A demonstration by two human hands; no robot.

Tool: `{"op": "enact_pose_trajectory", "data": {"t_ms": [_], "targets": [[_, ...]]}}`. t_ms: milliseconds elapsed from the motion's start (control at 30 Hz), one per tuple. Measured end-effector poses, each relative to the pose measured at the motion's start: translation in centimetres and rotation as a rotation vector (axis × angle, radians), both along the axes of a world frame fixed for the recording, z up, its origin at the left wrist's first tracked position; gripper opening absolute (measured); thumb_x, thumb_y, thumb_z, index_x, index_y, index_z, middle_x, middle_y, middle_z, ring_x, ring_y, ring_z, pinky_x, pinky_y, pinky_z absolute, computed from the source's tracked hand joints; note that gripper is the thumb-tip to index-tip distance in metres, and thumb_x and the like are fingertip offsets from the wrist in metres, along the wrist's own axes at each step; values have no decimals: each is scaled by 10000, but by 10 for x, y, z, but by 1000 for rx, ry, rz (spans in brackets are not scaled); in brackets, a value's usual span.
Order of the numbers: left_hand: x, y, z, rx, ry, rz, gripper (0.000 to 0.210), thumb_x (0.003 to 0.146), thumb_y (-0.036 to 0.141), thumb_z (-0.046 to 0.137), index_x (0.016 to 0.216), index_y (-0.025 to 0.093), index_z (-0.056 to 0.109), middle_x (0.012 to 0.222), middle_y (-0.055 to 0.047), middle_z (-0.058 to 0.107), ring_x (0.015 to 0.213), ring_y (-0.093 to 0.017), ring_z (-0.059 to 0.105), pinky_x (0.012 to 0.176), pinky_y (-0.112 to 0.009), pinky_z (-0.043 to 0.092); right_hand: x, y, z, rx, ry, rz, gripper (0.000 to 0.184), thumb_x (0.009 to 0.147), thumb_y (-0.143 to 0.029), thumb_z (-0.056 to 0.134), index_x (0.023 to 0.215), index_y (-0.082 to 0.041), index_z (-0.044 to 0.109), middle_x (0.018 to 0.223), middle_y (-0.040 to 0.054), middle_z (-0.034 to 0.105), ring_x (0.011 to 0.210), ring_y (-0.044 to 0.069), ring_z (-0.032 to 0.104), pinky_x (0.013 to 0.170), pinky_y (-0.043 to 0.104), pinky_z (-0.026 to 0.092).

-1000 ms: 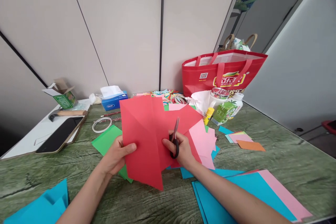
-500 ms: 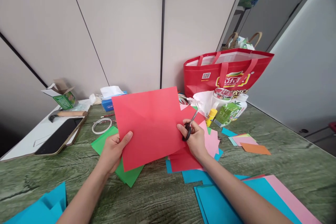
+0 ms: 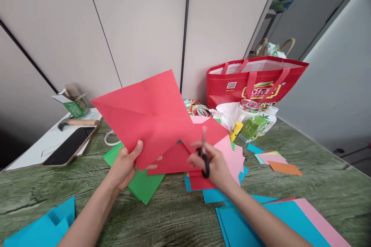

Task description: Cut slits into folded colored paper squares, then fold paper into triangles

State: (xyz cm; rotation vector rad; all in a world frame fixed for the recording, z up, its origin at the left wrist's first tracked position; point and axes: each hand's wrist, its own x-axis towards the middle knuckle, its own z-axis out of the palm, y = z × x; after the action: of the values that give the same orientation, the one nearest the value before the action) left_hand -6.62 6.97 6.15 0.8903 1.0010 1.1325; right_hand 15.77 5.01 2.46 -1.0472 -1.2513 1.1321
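My left hand pinches the lower edge of a creased red paper sheet and holds it up, tilted, above the table. My right hand is blurred and grips black-handled scissors, blades pointing up, just right of the sheet's lower corner. Under both hands lie a green sheet, more red paper and pink paper on the green wood-grain table.
Blue sheets and a pink sheet lie at the front right, blue paper at the front left. A red shopping bag, a jar, a glue stick, a tape ring, a tablet and a green box stand behind.
The left hand has turned and lifted the red sheet, its corner now pointing up and left. The right hand with the scissors has dropped lower and moved toward the sheet's bottom corner.
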Motion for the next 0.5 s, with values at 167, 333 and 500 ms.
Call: {"op": "enact_pose_trajectory", "data": {"t_ms": [167,333,500], "targets": [[2,-4,3,120,42,-40,221,704,290,677,870,155,620,780,-67,730,557,-235,674,398,-286,526,-21,-16,-21,-212,133,555,330,670,-393,699,840,-172,522,633,-7,617,535,113,558,538,243,411],[3,-5,4,156,45,34,143,677,228,701,785,156,641,774,-40,728,554,-202,663,378,-239,498,-24,-20,-28,-188,157,567,371,674,-370,707,946,-158,572,689,-6,590,602,97,511,578,229,382],[10,-8,0,137,87,-22,109,701,226,681,763,140,656,653,-32,714,457,-149,610,370,-223,488,-24,-23,-28,-149,175,508,398,704,-381,684,1018,-175,552,795,19,586,689,119,521,626,243,400]]}}
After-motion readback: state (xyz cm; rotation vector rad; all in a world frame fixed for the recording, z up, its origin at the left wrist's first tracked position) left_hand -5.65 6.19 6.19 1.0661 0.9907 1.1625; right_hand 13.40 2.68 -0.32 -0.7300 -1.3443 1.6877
